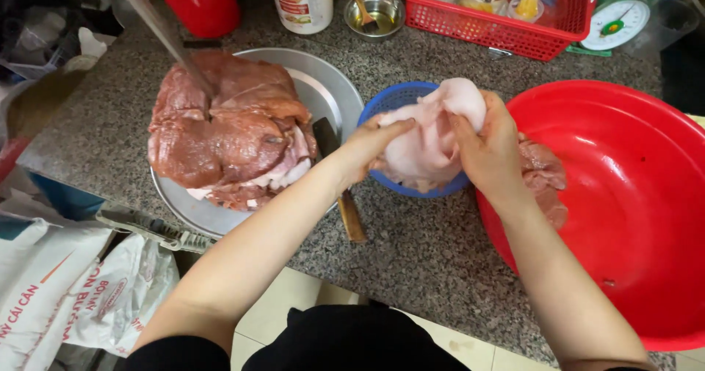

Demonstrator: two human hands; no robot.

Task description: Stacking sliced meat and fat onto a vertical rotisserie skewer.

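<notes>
Together, both hands, left hand (371,147) and right hand (488,147), fingers curled, gripping pale raw meat (429,139) over blue basket (389,101)

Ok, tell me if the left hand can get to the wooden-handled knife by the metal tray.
Probably yes. The left hand is busy gripping the pale meat piece together with the right hand, but the knife handle lies exposed just below it on the counter.

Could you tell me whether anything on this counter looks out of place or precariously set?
Two things stand out. The metal tray holding the big slab of red meat juts past the counter's front edge. A knife lies wedged between that tray and the blue basket, its handle pointing toward the edge. Nothing looks spilled.
</notes>
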